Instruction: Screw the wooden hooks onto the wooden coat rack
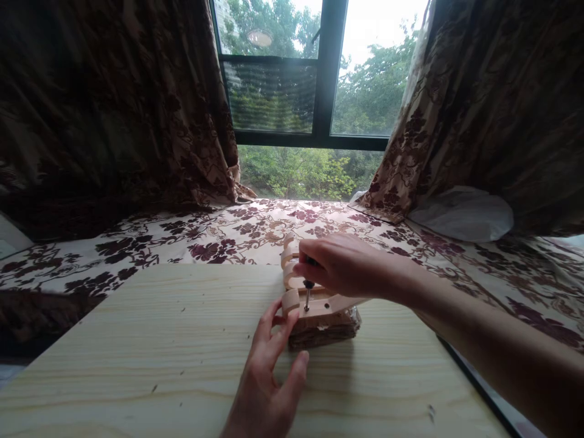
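Observation:
My right hand [335,264] is closed around the handle of a screwdriver [307,299], mostly hidden in the fist. The shaft points down, its tip at a screw spot on the nearest bar of a light wooden rack [314,310]. Several rounded, curled ends line the rack's left side. Fingers of my left hand [274,365] straddle and hold the nearest curled end, while its thumb stands apart from the wood. Beneath the rack lies a brown layered block [325,331], which props it above the tabletop. A dark screw or hole [326,305] shows right of the tip.
The pale wooden tabletop [137,340] carries scattered small dark bits. Beyond it spreads a floral cloth [255,228] up to the window [328,91]. Patterned curtains [182,109] hang on both sides. A white translucent bag [465,213] rests at right.

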A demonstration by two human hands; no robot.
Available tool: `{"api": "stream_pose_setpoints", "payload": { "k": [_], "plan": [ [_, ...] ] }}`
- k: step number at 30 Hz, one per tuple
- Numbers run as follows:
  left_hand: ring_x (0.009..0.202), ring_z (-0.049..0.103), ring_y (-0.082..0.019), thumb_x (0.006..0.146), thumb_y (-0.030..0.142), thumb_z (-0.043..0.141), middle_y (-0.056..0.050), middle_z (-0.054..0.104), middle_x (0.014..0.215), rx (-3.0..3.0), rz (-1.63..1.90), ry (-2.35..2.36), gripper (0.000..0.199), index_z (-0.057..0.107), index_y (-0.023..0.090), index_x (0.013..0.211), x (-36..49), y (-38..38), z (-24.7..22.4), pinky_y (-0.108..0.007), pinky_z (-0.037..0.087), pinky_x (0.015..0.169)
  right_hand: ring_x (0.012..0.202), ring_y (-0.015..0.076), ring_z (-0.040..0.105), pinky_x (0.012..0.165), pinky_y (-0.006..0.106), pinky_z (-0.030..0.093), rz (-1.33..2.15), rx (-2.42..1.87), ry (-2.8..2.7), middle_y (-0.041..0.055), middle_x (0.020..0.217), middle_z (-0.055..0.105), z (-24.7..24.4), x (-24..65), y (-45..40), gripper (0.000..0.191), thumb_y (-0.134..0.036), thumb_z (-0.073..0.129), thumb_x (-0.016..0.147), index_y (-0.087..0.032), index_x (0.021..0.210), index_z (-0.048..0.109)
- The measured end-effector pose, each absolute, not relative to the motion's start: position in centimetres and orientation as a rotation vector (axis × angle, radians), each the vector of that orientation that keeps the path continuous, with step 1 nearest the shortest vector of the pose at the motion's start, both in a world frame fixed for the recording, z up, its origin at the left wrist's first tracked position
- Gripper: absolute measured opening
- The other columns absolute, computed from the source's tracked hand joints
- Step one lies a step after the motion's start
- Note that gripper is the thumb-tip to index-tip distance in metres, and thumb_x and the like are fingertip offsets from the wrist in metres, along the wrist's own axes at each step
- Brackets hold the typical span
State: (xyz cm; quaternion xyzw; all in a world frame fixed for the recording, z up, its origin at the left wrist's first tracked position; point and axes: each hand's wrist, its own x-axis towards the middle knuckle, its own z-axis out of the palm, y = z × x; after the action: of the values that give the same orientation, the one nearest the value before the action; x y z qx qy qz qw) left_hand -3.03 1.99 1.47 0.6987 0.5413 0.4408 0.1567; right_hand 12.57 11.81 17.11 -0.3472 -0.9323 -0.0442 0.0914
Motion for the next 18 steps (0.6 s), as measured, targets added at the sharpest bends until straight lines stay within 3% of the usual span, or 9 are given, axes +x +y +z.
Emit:
{"api": "stream_pose_setpoints", "payload": {
  "k": [7, 11, 15, 18],
  "plan": [
    [0.138, 0.028, -0.023, 0.087, 0.028, 0.049, -0.004, 0.031, 0.149, 1.996, 1.248, 1.556, 0.046, 0.045, 0.030, 0.133, -3.1, 2.0, 1.6, -0.041, 0.032, 0.107, 0.052, 0.0085, 0.030, 0.050, 0.025, 0.020, -0.066, -0.845, -2.820, -0.0024, 0.063, 0.051, 16.8, 12.8, 11.3, 0.020, -0.032, 0.043, 0.093, -0.019, 0.081, 0.051],
    [0.137, 0.030, -0.023, 0.088, 0.027, 0.049, -0.003, 0.031, 0.149, 2.018, 1.257, 1.552, 0.046, 0.045, 0.031, 0.133, -3.1, 2.1, 1.6, -0.040, 0.035, 0.107, 0.049, 0.0094, 0.024, 0.049, 0.028, 0.016, -0.203, -0.992, -2.720, -0.0017, 0.061, 0.050, 15.8, 12.3, 12.0, 0.022, -0.034, 0.040, 0.094, -0.017, 0.083, 0.051],
    [0.134, 0.036, -0.022, 0.088, 0.026, 0.048, -0.004, 0.034, 0.146, 2.069, 1.226, 1.601, 0.046, 0.043, 0.033, 0.134, -3.1, 2.2, 1.3, -0.040, 0.040, 0.104, 0.049, 0.0094, 0.025, 0.049, 0.027, 0.017, -0.193, -1.174, -2.635, -0.0004, 0.062, 0.051, 15.9, 12.1, 12.4, 0.025, -0.034, 0.041, 0.092, -0.017, 0.077, 0.050],
    [0.128, 0.044, -0.022, 0.088, 0.024, 0.046, -0.006, 0.040, 0.139, 2.183, 1.209, 1.645, 0.047, 0.043, 0.034, 0.133, -3.2, 2.3, 1.0, -0.042, 0.045, 0.100, 0.051, 0.0094, 0.026, 0.049, 0.027, 0.017, -0.164, -1.036, -2.728, -0.0014, 0.062, 0.050, 16.7, 12.6, 12.0, 0.025, -0.035, 0.041, 0.092, -0.018, 0.075, 0.051]
  ]
}}
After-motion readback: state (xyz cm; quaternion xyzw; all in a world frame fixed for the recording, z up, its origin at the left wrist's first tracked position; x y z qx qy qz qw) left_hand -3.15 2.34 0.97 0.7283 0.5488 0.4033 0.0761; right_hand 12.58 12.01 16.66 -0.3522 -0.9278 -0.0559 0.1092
